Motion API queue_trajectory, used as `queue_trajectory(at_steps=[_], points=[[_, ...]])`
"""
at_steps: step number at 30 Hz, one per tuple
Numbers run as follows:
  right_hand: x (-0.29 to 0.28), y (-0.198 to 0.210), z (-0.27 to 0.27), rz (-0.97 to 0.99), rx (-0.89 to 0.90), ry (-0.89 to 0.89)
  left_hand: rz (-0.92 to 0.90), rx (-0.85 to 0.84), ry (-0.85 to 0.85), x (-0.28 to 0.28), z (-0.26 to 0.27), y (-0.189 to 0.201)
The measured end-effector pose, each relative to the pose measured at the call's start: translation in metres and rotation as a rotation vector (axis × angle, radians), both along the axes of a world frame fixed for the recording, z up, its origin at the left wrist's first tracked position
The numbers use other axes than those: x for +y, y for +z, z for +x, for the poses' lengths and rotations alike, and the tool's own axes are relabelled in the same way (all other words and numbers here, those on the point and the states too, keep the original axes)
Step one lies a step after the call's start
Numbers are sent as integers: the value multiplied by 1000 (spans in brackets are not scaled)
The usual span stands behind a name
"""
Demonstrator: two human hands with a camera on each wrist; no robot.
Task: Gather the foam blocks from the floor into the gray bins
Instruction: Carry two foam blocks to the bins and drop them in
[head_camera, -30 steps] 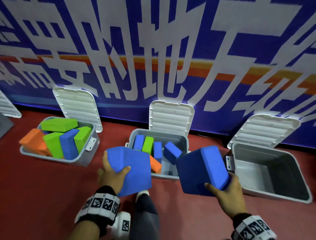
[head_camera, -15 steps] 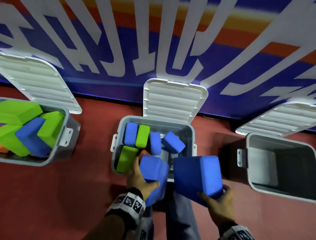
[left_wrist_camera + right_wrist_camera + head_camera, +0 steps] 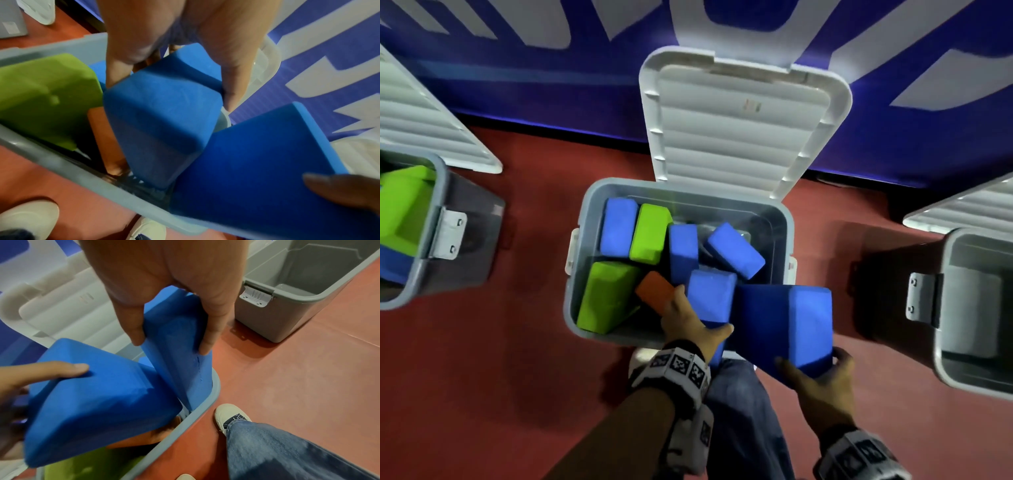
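The middle gray bin (image 3: 582, 219) stands open, holding several blue, green and orange foam blocks. My left hand (image 3: 688, 322) grips a blue foam block (image 3: 710, 296) by its sides, its lower end inside the bin near the front wall (image 3: 72, 168). In the left wrist view that blue block (image 3: 160, 113) sits between thumb and fingers. My right hand (image 3: 822, 383) grips a second, larger blue block (image 3: 787, 322) over the bin's front right corner. The right wrist view shows this block (image 3: 180, 344) pinched between thumb and fingers, leaning against the left hand's block (image 3: 98, 394).
An empty gray bin (image 3: 976, 308) stands to the right with its lid leaning on the wall. A fuller bin (image 3: 438, 219) stands at the left. The middle bin's white lid (image 3: 739, 126) leans on the blue banner wall. My legs and white shoes (image 3: 230, 415) are near the bin's front.
I have come closer to the middle bin. My left hand has lowered its blue block into the bin, and my right hand has brought its block over the front right corner.
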State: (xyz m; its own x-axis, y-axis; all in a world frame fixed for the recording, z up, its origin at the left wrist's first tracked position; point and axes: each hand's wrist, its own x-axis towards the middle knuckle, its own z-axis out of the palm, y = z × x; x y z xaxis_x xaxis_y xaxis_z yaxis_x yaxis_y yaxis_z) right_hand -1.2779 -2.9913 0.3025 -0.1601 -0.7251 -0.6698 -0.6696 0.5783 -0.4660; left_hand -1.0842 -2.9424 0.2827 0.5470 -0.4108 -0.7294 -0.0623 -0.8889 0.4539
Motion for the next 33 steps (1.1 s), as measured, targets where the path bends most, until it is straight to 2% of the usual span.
queue_trajectory(at_steps=[5,11,17,22,33], points=[[-15,-31,5,36,5,-18,69,16,-8,-12,-17,-34],[-26,-65,17,191,21,-20,53,148,-102,-13,-17,-63],[-33,-77,16,375,134,195,82,183,-73,-4,-20,-87],[-35,-72,25,265,140,285,104,186,-107,6,-25,-109],[-18,-53,36,233,67,470,124,180,-221,3,-2,-62]])
